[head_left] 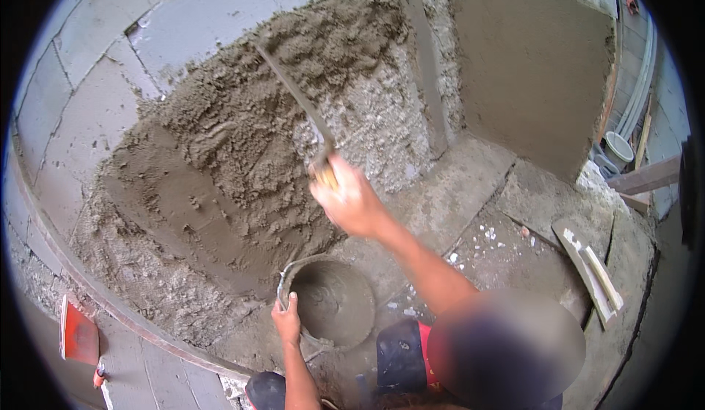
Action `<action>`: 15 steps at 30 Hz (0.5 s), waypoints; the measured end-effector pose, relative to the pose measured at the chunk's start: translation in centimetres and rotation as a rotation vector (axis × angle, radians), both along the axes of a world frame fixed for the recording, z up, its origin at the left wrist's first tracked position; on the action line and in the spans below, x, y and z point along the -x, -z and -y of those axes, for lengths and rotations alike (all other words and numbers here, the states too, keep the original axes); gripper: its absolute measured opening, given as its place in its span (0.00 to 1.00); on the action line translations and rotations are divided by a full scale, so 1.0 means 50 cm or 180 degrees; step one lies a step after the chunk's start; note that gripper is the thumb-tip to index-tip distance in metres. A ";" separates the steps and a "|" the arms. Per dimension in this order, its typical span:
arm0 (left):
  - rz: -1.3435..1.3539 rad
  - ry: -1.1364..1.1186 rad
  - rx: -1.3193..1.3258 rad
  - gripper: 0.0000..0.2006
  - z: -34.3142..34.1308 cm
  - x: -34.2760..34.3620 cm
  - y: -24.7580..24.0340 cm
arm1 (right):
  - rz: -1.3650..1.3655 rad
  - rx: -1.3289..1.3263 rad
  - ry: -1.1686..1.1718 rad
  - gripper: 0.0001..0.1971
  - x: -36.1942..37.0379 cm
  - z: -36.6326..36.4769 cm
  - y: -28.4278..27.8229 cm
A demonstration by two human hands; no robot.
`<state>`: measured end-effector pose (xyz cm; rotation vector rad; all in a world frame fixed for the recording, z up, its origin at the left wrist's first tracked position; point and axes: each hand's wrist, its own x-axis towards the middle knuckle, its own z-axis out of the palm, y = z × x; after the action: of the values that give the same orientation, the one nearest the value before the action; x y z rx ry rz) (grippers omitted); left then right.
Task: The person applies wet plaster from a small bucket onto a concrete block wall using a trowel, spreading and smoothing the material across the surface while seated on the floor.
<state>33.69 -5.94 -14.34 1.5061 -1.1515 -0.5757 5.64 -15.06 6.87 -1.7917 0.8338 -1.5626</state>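
My right hand [352, 198] is closed round the wooden handle of a trowel [295, 93]. Its thin blade shows nearly edge-on and reaches up and left across wet, lumpy mortar [242, 124] on the wall. Below, my left hand [287, 317] grips the left rim of a round bucket [358, 281], thumb over the edge. Grey-brown wet mortar lies inside the bucket, which is tilted. Bare, rough pale wall [385, 116] shows right of the trowel, and a smoother mortar patch [165, 190] lies to the left.
Beyond a vertical mortar strip [427, 65] is a smooth plastered panel [529, 72]. White crumbs [490, 234] and wooden strips [590, 274] lie on the slab at right. A white bucket [618, 148] stands far right. An orange container [79, 333] sits at lower left. A blurred patch covers the lower right.
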 end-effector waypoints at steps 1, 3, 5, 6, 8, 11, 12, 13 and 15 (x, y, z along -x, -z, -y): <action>-0.0001 0.0000 -0.0083 0.20 -0.008 -0.012 -0.014 | 0.0075 -0.0352 -0.0168 0.21 0.004 -0.028 0.071; -0.0153 0.0116 -0.0201 0.23 0.000 -0.005 -0.015 | -0.0309 -0.0696 0.0202 0.25 0.042 -0.074 0.243; -0.0367 0.0378 -0.0211 0.26 0.032 0.008 0.036 | -0.1011 -0.0513 0.0906 0.27 0.118 -0.133 0.434; -0.0384 0.0428 -0.0197 0.27 0.040 -0.003 0.048 | -0.1152 -0.1107 0.0491 0.24 0.142 -0.182 0.491; -0.0236 0.0527 -0.0393 0.26 0.028 0.044 0.026 | -0.1548 -0.1812 -0.0394 0.20 0.188 -0.220 0.523; 0.0139 0.0859 -0.0510 0.23 0.017 0.106 0.010 | -0.2400 -0.2088 -0.1433 0.17 0.206 -0.237 0.560; 0.0344 0.0968 -0.0568 0.22 0.017 0.151 0.017 | -0.2822 -0.2096 -0.1374 0.19 0.199 -0.208 0.608; 0.0624 0.0999 -0.0597 0.22 0.017 0.182 0.015 | -0.2976 -0.1913 -0.1211 0.19 0.160 -0.187 0.605; 0.0890 0.1079 -0.0424 0.21 0.017 0.185 0.044 | -0.2996 -0.1416 -0.0734 0.18 0.064 -0.156 0.555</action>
<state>24.47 -6.79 -16.52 1.5482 -1.6316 -0.6951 2.43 -7.24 -20.88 -2.1378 1.2012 -0.2729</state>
